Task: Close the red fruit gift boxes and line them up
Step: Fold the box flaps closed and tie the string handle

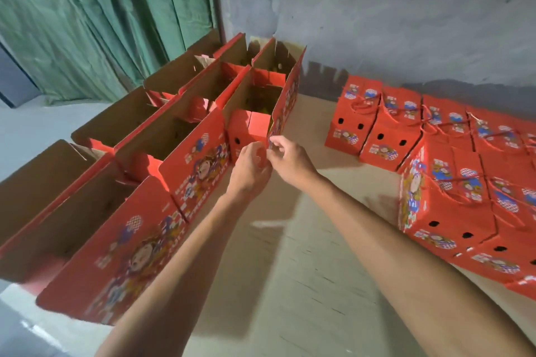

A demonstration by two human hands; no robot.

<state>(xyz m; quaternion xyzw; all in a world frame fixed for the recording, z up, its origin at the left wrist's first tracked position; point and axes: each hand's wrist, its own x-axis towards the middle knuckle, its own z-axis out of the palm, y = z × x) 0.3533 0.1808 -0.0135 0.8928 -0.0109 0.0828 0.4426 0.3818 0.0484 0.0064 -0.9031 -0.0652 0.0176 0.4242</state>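
Both hands together at open red box (255, 113), right hand (287, 158) pinching its flap corner (272, 136), left hand (251, 165) curled against its end.

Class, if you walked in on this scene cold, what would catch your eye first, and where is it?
Two bare hands, left hand and right hand, meet mid-frame, pinching the corner of an open box flap. Open red boxes run along the left; closed red boxes sit lined up on the right.

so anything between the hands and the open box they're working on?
Nothing visible. Both hands are already at the near corner of the open box: the right hand pinches the lower corner of its tall flap, and the left hand is against the same corner, its grip unclear.
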